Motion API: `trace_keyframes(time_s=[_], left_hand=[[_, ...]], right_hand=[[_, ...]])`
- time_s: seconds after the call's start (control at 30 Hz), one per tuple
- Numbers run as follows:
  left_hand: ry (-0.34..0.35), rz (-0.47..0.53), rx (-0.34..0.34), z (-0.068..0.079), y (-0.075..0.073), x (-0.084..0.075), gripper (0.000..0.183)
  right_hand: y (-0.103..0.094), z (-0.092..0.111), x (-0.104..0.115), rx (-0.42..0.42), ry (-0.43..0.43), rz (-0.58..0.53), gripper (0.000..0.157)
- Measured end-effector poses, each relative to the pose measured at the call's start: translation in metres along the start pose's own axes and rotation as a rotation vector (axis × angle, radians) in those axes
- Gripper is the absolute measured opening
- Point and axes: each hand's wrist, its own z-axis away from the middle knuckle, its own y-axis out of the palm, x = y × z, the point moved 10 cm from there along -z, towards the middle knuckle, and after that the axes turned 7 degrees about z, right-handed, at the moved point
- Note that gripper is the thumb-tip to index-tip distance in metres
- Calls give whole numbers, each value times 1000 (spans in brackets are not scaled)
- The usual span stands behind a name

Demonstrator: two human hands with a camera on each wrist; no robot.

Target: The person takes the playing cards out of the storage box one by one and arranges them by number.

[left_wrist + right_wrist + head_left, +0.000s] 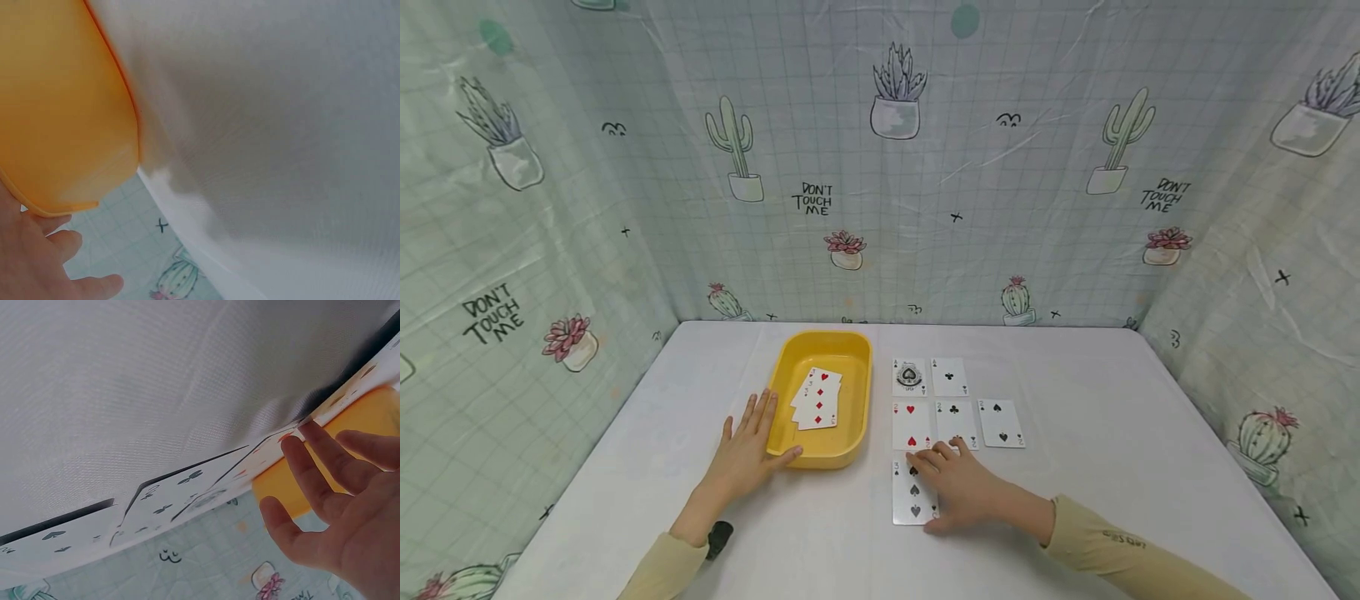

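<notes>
My left hand (743, 454) rests on the near left rim of a yellow tray (863, 400), fingers straight and spread. Inside the tray lie several fanned playing cards (817, 408) with red hearts and diamonds showing. Over the right side of a three of spades (905, 504) lies my right hand (962, 487), its fingertips at the card's upper edge and its thumb by the lower right corner. In the right wrist view, the fingers (312, 481) look spread and fairly straight. Just above that card are a two of hearts (912, 425) and a two of clubs (953, 422).
An ace of spades (910, 377) and an ace of clubs (950, 377) form the far row of cards. A two of spades (1001, 423) lies at the right of the middle row. The white table (1075, 400) meets a patterned curtain (940, 250) at the back and sides.
</notes>
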Motion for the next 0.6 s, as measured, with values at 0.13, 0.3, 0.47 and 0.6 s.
trace_keyframes(time_s=[0.13, 0.3, 0.47, 0.6], left_hand=[[0, 4, -2, 0, 0, 0, 97], [-4, -2, 2, 0, 1, 0, 97], [-6, -5, 2, 1, 1, 0, 97], [-10, -8, 8, 1, 2, 1, 98]], right_hand=[[2, 0, -1, 11, 5, -9, 89], [1, 0, 0, -13, -12, -2, 89], [-9, -1, 2, -89, -47, 23, 86], [-21, -6, 0, -148, -55, 39, 82]])
